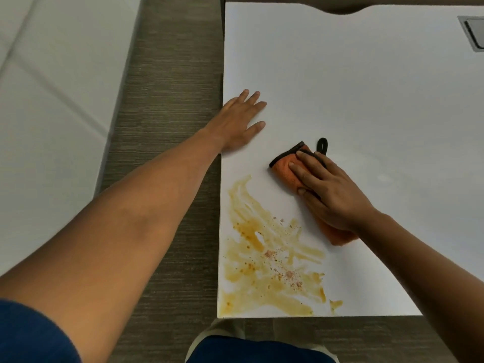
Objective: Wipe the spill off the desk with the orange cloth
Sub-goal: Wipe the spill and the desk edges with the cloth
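Observation:
A smeared yellow-orange spill (269, 268) with small crumbs covers the near left corner of the white desk (366, 87). My right hand (330, 189) presses flat on the folded orange cloth (286, 170), which has a black edge and a black loop. The cloth lies just above and to the right of the spill, apart from it. My left hand (239, 121) rests flat and open on the desk's left edge, above the spill, holding nothing.
A grey cable hatch (474, 32) sits in the desk's far right corner. A curved cut-out marks the far edge. Left of the desk runs a strip of grey-brown floor (167, 127), then a white surface (52, 113).

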Tool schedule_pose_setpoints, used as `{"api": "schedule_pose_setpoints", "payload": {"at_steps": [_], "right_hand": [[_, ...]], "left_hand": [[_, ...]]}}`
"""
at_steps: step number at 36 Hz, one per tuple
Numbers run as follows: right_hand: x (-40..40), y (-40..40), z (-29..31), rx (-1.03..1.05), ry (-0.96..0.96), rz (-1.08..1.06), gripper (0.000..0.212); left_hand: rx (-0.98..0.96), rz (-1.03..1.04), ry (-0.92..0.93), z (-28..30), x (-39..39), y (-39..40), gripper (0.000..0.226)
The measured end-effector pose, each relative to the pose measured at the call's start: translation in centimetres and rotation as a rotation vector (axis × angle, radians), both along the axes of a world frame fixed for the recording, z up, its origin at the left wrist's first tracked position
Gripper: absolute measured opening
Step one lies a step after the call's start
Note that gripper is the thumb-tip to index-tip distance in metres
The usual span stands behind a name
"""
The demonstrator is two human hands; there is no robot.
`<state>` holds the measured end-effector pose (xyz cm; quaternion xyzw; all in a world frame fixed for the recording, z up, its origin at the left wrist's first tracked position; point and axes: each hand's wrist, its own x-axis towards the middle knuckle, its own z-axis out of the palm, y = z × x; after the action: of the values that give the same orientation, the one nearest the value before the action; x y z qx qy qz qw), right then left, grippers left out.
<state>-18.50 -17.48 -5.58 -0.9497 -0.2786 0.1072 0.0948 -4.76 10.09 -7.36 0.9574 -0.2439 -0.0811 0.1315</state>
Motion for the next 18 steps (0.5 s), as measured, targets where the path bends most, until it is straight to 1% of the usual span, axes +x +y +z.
{"api": "schedule_pose_setpoints", "payload": {"at_steps": [4,9,13,18], "right_hand": [[2.7,2.0,0.3,-0.013,-0.008,-0.01,0.06],[5.1,5.3,0.5,-0.055,0.0,0.046,0.061],[4.6,6.4,0.7,-0.064,-0.001,0.113,0.061],[1.8,7.0,0.7,-0.059,0.043,0.277,0.062]], "left_hand": [[0.007,0.028,-0.026,-0.3,-0.2,-0.3,0.06],[-0.008,0.033,-0.054,-0.5,0.1,-0.1,0.056],[-0.02,0.031,-0.058,-0.8,0.2,0.1,0.054],[-0.012,0.044,-0.061,-1.0,0.2,0.0,0.056]]}}
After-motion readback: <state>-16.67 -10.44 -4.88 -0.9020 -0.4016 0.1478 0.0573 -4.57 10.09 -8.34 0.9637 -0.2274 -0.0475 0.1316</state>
